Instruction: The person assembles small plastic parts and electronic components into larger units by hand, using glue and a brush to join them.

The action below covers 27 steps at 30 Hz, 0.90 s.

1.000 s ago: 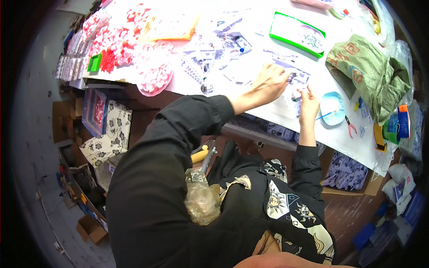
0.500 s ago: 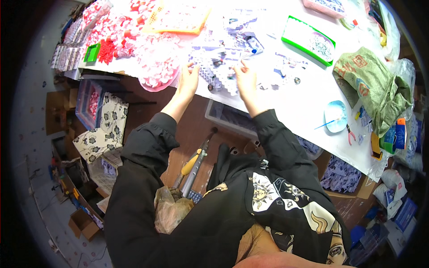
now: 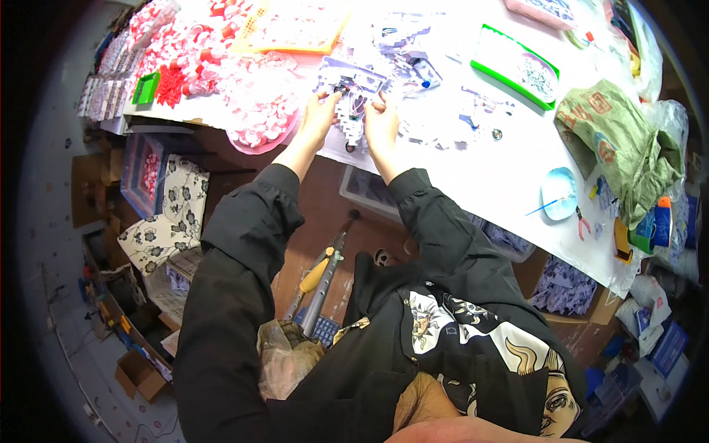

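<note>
My left hand (image 3: 320, 118) is at the table's near edge, its fingers curled against the left side of a cluster of small white plastic parts (image 3: 351, 124). On the other side of the cluster is my right hand (image 3: 380, 127), with bent fingers and thumb pressed to it. Thin dark wires or small dark pieces show among these parts; their exact kind is too small to make out. A flat pale lavender piece (image 3: 347, 72) lies just beyond my fingers. More loose white parts (image 3: 484, 111) with a small dark wheel are spread to the right.
Left of my hands stands a pink basin (image 3: 255, 145) heaped with pink-and-white pieces, near an orange tray (image 3: 295, 49). To the right are a green-rimmed tray (image 3: 509, 74), a light blue dish (image 3: 557, 193), red-handled pliers (image 3: 583, 224) and a green woven sack (image 3: 617, 125).
My right hand has moved left, closer to my left hand. Both hands, whose fingers were raised and apart, have closed in on the white parts, now drawn together between them.
</note>
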Tool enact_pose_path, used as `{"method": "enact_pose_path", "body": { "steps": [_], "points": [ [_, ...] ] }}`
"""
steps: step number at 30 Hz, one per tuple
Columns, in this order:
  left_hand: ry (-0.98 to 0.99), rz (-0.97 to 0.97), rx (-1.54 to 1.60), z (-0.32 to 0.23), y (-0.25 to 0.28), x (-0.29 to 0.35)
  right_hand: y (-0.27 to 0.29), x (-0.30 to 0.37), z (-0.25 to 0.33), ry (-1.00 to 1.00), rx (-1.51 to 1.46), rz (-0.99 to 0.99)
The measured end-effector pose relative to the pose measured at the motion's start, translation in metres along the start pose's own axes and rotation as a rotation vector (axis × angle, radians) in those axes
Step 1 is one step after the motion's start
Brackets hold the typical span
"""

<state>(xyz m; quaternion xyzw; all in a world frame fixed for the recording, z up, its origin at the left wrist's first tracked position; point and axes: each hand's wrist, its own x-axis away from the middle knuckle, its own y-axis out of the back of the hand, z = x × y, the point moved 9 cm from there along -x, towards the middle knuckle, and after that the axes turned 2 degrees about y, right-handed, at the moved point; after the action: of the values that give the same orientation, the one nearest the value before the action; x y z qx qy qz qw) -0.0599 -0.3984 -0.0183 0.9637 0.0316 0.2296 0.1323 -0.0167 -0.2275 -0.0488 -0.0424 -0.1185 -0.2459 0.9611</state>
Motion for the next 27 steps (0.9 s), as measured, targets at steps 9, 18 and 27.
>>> {"method": "enact_pose_path", "body": {
  "steps": [9,18,27],
  "points": [
    [-0.078,0.025,0.114,-0.002,-0.032,0.02,0.036,-0.013,0.001,0.044,0.061,0.013],
    [-0.048,0.14,0.258,0.009,-0.016,0.064,0.09,0.043,0.02,0.49,0.62,0.007],
    [-0.112,0.082,0.284,-0.015,0.032,0.058,0.021,0.004,0.027,1.082,1.269,0.306]
  ]
}}
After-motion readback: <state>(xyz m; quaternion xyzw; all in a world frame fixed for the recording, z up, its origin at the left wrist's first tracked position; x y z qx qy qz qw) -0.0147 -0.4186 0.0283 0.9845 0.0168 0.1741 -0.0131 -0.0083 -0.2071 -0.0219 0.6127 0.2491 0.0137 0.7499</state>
